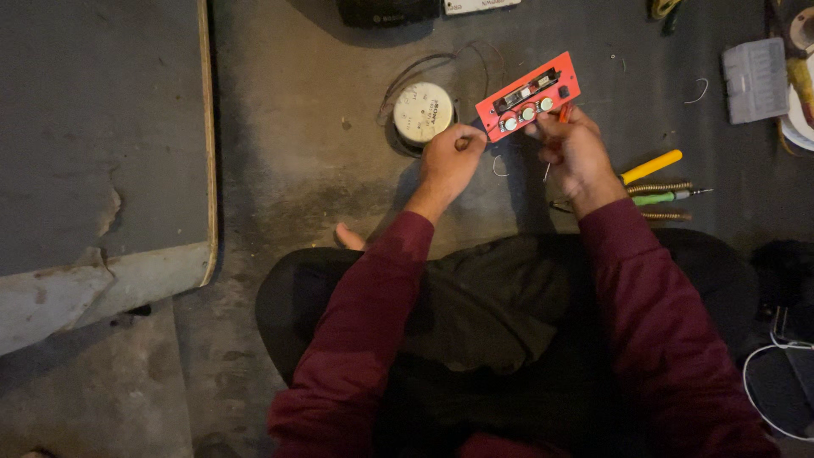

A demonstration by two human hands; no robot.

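Note:
I sit cross-legged on a concrete floor in dark red sleeves. A red rectangular panel (pixel 527 96) with three round white knobs and a dark slot is held up in front of me, tilted. My left hand (pixel 450 159) pinches its lower left corner. My right hand (pixel 575 151) grips its lower right side, with a thin red-handled tool and a thin wire showing by its fingers. A round white dial unit (pixel 422 112) with dark wires lies on the floor just left of the panel.
Yellow-handled (pixel 651 165) and green-handled tools (pixel 661 198) lie by two coiled springs right of my right hand. A grey plastic box (pixel 755 80) sits at top right. A large grey board (pixel 102 127) with a worn edge covers the left. White cable lies at the lower right.

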